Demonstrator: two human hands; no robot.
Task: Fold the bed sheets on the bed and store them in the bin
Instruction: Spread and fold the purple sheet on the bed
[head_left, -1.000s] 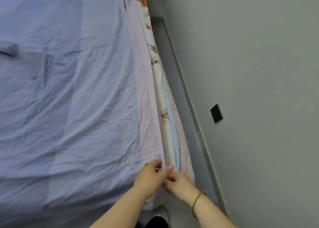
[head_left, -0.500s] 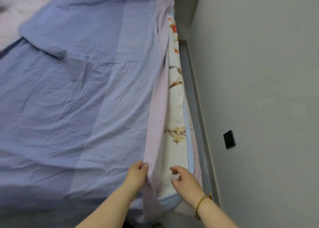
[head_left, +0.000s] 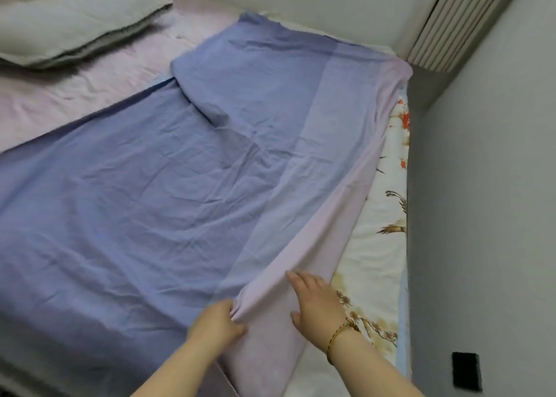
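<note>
A crumpled blue sheet (head_left: 144,192) lies spread over most of the bed, with one far corner folded back. Under it a pale pink sheet (head_left: 328,231) is pulled up off the right edge and laid over the blue one. My left hand (head_left: 218,321) pinches a bunch of the pink sheet near the bed's near end. My right hand (head_left: 319,300), with a gold bracelet on the wrist, rests flat on the pink sheet with its fingers spread. No bin is in view.
A floral mattress cover (head_left: 382,246) is bared along the bed's right side. A grey pillow (head_left: 69,26) lies at the far left. A grey wall (head_left: 487,201) with a black socket (head_left: 466,371) stands close on the right, leaving a narrow gap. A ribbed headboard (head_left: 445,26) is at the back.
The pink sheet has been pulled up from the bed's right edge and laid leftward over the blue one. My right hand moved from the edge onto the fabric. The view tilted up.
</note>
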